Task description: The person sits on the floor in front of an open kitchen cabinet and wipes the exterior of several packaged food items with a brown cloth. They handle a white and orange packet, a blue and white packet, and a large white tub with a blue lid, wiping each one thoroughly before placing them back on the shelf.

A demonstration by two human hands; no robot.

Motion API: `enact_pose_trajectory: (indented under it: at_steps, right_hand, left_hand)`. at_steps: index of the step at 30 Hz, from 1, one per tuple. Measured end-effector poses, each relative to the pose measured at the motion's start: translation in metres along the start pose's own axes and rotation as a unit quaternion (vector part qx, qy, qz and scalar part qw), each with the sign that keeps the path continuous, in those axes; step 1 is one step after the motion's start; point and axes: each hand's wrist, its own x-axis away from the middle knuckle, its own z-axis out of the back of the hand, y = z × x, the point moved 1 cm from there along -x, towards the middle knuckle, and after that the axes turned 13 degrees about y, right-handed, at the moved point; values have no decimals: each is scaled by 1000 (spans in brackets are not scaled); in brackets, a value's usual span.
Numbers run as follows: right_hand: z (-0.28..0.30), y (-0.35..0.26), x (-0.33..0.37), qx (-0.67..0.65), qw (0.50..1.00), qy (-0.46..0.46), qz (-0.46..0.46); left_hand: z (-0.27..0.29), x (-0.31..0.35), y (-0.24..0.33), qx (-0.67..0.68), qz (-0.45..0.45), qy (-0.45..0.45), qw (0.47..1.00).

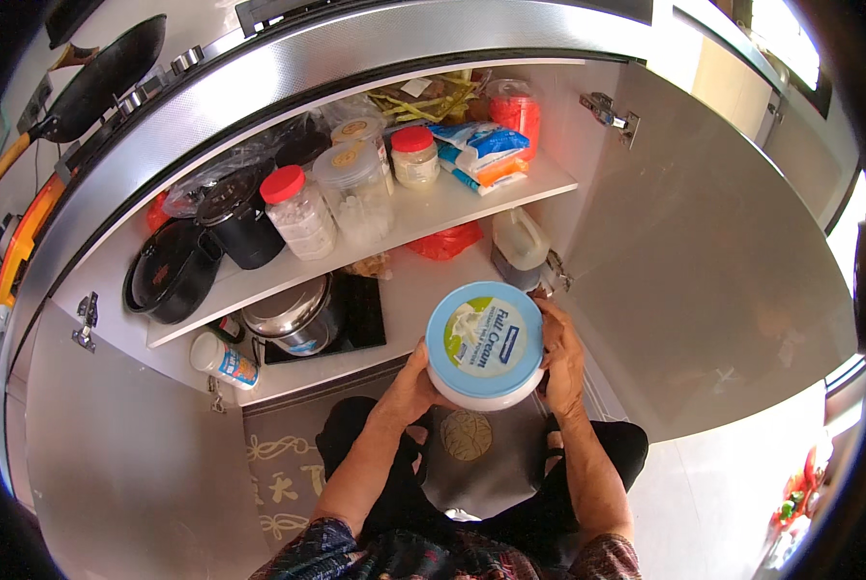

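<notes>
Between my two hands is a round white tub with a light blue lid [484, 338], held up in front of the open cabinet. My left hand [411, 385] grips its left side, fingers partly hidden beneath. On the other side, my right hand [562, 360] is wrapped round the rim and wall. Behind the tub, on the lower level, a plastic jug of dark liquid [518, 249] stands near the right wall. A red plastic bag [445, 241] lies to the left of that jug.
The upper shelf [452, 208] carries black pots [242, 217], red-lidded jars [302, 215] and a clear tub [355, 188]. Below sit a steel pot [293, 314] and a white canister [224, 360]. Open doors flank me, left [143, 445] and right [713, 261]. A wok [109, 82] is above left.
</notes>
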Motion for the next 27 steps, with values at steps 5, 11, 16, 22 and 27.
enact_pose_trajectory:
  at_steps: [5,11,16,22,27]
  right_hand:
    - [6,-2,6,35,994,-5,106]
    - [3,-2,4,56,991,9,125]
    - [-2,10,-6,-5,998,58,-2]
    - [-13,-17,-2,-67,981,74,-168]
    - [-10,-5,0,-42,996,48,-62]
  left_hand:
    - [9,3,-8,41,14,-26,999]
    - [-3,2,2,52,3,-37,998]
    - [-14,7,-1,-64,-135,-6,989]
    - [-29,15,11,-115,-267,6,957]
    - [-32,22,20,-134,-302,-4,944]
